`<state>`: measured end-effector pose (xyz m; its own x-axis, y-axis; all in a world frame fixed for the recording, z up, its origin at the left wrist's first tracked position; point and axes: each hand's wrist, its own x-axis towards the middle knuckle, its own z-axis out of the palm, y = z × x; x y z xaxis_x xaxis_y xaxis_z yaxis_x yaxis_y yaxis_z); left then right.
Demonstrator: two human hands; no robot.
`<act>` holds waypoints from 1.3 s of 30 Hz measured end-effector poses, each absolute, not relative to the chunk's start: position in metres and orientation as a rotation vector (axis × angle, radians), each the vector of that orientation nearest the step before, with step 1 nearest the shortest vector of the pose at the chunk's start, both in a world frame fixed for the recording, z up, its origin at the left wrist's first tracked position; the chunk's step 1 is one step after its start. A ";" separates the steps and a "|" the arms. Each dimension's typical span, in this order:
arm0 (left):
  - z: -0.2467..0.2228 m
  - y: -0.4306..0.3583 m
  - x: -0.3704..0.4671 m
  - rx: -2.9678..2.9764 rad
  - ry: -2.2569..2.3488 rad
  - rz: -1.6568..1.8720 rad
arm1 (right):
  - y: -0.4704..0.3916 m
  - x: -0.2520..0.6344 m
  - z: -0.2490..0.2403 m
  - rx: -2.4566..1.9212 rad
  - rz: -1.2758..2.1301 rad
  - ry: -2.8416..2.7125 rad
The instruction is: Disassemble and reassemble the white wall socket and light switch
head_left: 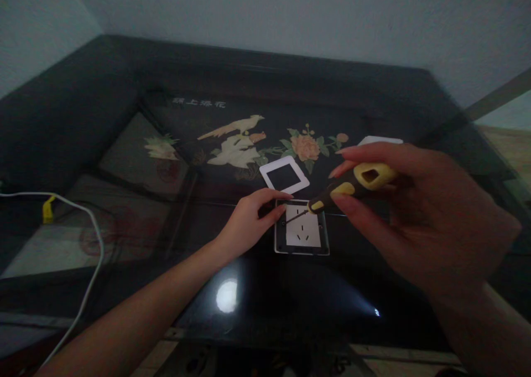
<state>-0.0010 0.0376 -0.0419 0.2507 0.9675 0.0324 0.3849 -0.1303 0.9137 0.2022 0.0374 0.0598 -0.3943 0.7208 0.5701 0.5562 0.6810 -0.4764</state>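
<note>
A wall socket (303,230), with a white face and dark surround, lies face up on the dark glossy table. My left hand (253,213) rests at its upper left corner, thumb and fingers closed on the edge. In my right hand (418,216) is a yellow and black screwdriver (344,191), pinched by the handle between thumb and fingers. Its thin shaft slants down leftward over the socket face, the tip at a small hole on the left side. Just beyond the socket lies a white square cover frame (284,175), apart from it.
Behind my right hand a white flat piece (379,140) shows in part. A white cable (97,233) with a yellow tag (48,210) runs along the left. The table (186,288) bears a bird and flower inlay and meets a pale wall (290,17).
</note>
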 end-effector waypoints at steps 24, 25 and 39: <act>-0.044 0.046 -0.005 1.776 1.140 0.912 | 0.041 0.184 0.079 -0.855 -0.175 -2.374; -0.044 0.048 -0.007 1.787 1.123 0.915 | 0.042 0.181 0.081 -0.855 -0.165 -2.368; -0.057 0.051 -0.015 1.850 0.998 0.907 | 0.043 0.184 0.089 -0.828 0.149 -2.440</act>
